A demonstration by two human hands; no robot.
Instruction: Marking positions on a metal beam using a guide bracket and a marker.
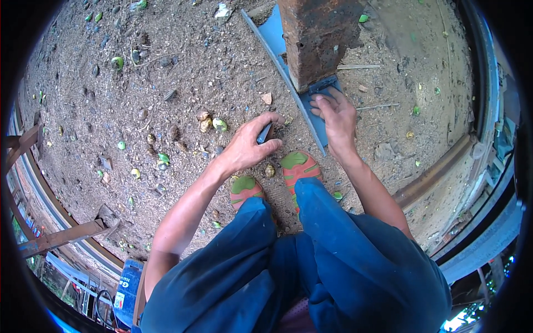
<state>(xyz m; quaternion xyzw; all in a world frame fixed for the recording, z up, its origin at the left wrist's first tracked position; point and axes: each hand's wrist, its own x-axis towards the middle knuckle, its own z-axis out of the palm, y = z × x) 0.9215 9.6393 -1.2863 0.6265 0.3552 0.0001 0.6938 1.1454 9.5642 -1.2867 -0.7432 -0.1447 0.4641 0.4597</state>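
Observation:
My left hand (247, 145) is low over the sandy ground in front of my feet. Its thumb and fingers curl round a small, dark blue-grey piece (265, 133) whose kind I cannot make out. To the right, my right hand (340, 117) has its fingers bent and its fingertips on a dark, narrow block (323, 85). That block lies at the foot of a rusty metal post (316, 44), against its lower edge. Beneath the post and block runs a blue metal channel (308, 114) with a raised left edge. The right fingertips are partly hidden.
Small fallen fruits (220, 125), stones and green leaves litter the ground on the left. A rusty beam (438, 172) lies at the right, and a brown metal bar (64, 238) juts in from the left. A blue container (129, 286) stands at the lower left.

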